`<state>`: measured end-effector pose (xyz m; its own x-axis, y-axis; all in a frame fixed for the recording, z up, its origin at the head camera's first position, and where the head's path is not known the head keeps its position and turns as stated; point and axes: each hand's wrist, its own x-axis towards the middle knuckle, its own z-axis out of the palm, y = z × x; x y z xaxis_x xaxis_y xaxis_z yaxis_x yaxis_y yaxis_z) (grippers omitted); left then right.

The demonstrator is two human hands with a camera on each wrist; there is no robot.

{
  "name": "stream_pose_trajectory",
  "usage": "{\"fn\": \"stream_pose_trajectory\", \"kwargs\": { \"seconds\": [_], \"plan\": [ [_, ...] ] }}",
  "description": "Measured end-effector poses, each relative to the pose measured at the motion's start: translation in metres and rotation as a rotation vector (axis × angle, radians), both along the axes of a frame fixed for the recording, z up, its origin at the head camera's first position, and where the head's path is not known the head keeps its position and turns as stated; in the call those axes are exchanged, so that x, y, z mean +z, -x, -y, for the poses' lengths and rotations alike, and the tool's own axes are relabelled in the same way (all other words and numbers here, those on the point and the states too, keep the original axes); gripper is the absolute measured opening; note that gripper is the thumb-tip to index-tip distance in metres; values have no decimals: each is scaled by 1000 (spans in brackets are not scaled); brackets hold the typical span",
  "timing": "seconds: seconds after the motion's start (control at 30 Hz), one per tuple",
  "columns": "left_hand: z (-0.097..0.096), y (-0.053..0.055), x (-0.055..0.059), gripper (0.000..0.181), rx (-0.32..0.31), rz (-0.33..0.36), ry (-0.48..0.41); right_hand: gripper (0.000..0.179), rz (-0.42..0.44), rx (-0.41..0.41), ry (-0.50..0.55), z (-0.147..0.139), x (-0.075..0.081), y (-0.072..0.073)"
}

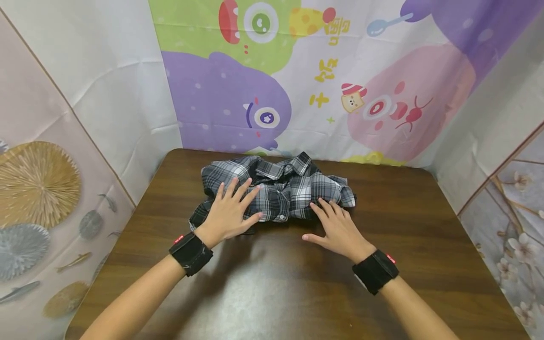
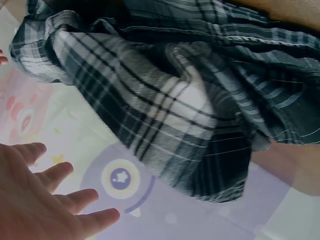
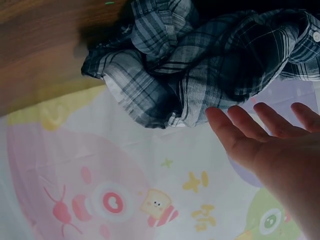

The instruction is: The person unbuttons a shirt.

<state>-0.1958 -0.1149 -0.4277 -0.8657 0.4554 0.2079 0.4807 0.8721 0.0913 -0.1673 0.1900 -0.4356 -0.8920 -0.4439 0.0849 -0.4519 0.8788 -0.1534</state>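
The table (image 1: 289, 278) shows left of the crumpled plaid shirt (image 1: 276, 198) and more widely right; its back edge is just behind. My left hand (image 1: 229, 212) hovers over the shirt's left part, fingers spread; my right hand (image 1: 340, 229), fingers parted, is at its right front, touching or not I cannot tell. A cartoon curtain (image 1: 306, 118) hangs behind.

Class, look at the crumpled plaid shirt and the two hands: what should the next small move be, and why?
Probably the left hand and right hand should lower slightly and pinch the plaid shirt, since it lies bunched on the table and both reach toward it with fingers extended, neither gripping any cloth.
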Motion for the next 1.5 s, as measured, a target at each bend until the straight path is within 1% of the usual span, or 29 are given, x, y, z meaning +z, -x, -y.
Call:
{"fn": "stream_pose_trajectory", "kwargs": {
  "seconds": [0.17,0.37,0.47,0.6,0.67,0.83,1.0,1.1,1.17,1.23,1.33,1.43,1.47,1.5],
  "plan": [
    [4,9,-7,68,46,31,-10,88,21,-14,3,0,-2,-2],
    [12,22,-20,68,114,71,-65,88,32,-23,10,1,-7,-3],
    [15,30,-25,67,156,87,-91,88,23,-20,12,1,-10,-4],
    [17,39,-29,67,213,81,-125,88,14,-22,19,0,-13,-5],
    [17,43,-31,68,236,62,-140,88,15,-24,22,1,-13,-7],
    [18,48,-35,71,285,34,-180,87,31,-32,29,0,-14,-10],
    [19,49,-38,73,323,48,-189,86,36,-37,27,-1,-17,-11],
    [20,51,-42,73,345,61,-192,86,42,-42,26,-2,-18,-11],
    [20,53,-45,69,358,67,-187,86,48,-43,30,-2,-19,-11],
    [20,54,-48,61,375,78,-173,86,54,-42,39,-2,-19,-11],
    [21,56,-52,42,379,74,-145,85,56,-41,48,-2,-19,-11],
    [22,57,-57,17,371,59,-147,85,57,-43,53,-2,-19,-10],
    [22,57,-58,12,368,52,-157,85,57,-43,55,-3,-19,-10],
    [23,57,-59,11,367,45,-170,85,57,-42,56,-3,-19,-10]
  ]
}}
